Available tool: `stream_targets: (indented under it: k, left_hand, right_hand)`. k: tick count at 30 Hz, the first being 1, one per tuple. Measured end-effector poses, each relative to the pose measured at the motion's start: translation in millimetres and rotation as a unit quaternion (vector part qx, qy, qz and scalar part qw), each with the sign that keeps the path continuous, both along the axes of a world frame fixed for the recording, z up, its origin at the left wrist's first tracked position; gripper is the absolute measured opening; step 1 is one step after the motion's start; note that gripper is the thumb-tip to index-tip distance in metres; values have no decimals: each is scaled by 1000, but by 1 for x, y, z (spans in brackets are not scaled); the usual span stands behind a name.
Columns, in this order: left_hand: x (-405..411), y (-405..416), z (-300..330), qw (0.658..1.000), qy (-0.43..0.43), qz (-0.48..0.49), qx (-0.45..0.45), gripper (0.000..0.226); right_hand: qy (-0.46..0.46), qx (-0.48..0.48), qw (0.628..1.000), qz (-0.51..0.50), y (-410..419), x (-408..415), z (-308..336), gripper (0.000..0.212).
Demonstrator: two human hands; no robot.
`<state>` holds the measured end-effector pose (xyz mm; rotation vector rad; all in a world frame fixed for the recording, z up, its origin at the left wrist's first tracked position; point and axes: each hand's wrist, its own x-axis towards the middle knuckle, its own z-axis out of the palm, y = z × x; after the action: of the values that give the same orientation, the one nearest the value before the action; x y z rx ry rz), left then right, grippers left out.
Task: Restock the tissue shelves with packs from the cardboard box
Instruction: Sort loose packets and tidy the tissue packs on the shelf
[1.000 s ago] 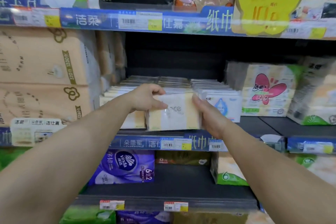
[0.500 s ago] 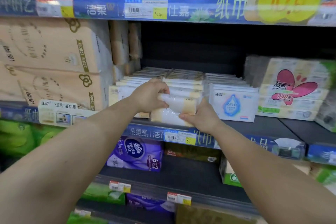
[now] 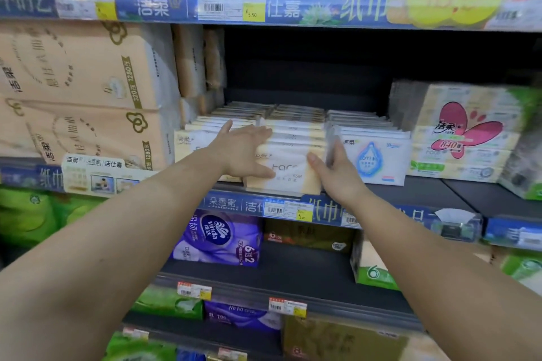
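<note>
Fingers (image 3: 249,133) of the left hand (image 3: 239,152) lie straight and apart on the tissue pack (image 3: 289,173), at frame centre on the shelf (image 3: 425,192). Right hand (image 3: 337,174) presses flat against the pack's right end, beside blue-drop packs (image 3: 375,160).

Tissue pack (image 3: 286,170) at shelf (image 3: 440,193) front

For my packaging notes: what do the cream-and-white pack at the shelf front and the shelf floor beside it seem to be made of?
Cream-and-white tissue pack: probably thin plastic film, slightly glossy; it shows soft sheen and printed lettering. Dark grey shelf floor: likely painted metal, matt; flat, even, no grain.
</note>
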<state>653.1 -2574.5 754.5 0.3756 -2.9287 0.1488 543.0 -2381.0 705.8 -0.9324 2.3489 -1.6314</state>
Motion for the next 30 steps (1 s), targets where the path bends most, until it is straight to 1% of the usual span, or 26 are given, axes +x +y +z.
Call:
stream_targets:
  k: [1, 3, 6, 7, 8, 9, 11, 12, 15, 19, 20, 22, 24, 26, 28, 30]
  left_hand:
    - [0, -1, 1, 1000, -9, 1, 8, 98]
    - [-1, -1, 5, 1000, -16, -1, 14, 100]
    - [-2, 0, 9, 999, -33, 1, 31, 103]
    - [-3, 0, 10, 999, -37, 3, 37, 103]
    - [-4, 0, 12, 998, -39, 4, 40, 104]
    - [-6, 0, 12, 998, -39, 3, 40, 106]
    - [-6, -2, 11, 999, -34, 1, 38, 109]
    - [-6, -2, 10, 999, -29, -2, 37, 111]
    - [-3, -2, 6, 999, -20, -6, 46, 112]
    - [3, 2, 9, 998, -15, -3, 60, 111]
    - [5, 3, 10, 998, -10, -2, 62, 111]
    - [8, 4, 11, 998, 1, 1, 68, 112]
    - [13, 7, 11, 998, 12, 8, 68, 112]
    - [18, 10, 9, 998, 23, 20, 61, 111]
    - [25, 14, 6, 997, 34, 31, 61, 110]
    - [33, 18, 2, 996, 49, 40, 68, 111]
  right_hand:
    - [-12, 13, 1000, 19, -2, -1, -2, 79]
    - [-51, 9, 998, 44, -2, -3, -1, 70]
    - [-73, -23, 995, 65, 3, -6, 0, 43]
    - [-80, -32, 994, 69, 5, -7, 0, 39]
    - [-82, -40, 993, 70, 6, -6, 0, 40]
    - [-80, -47, 994, 65, 6, -6, -1, 47]
    - [-81, -64, 993, 51, 6, -4, 0, 77]
    - [-77, -71, 994, 40, 6, -2, 2, 86]
    - [-56, -88, 994, 17, 7, 0, 5, 90]
    - [-38, -83, 996, 7, 11, 4, 11, 88]
    - [-18, -73, 997, 3, 11, 5, 11, 87]
    - [64, -51, 997, -14, 12, 8, 12, 86]
    - [167, -20, 985, -35, 11, 11, 10, 85]
    - [240, 17, 969, -57, 11, 16, 9, 82]
    - [268, 27, 960, -75, 12, 21, 10, 77]
    - [281, 13, 956, -79, 13, 27, 8, 73]
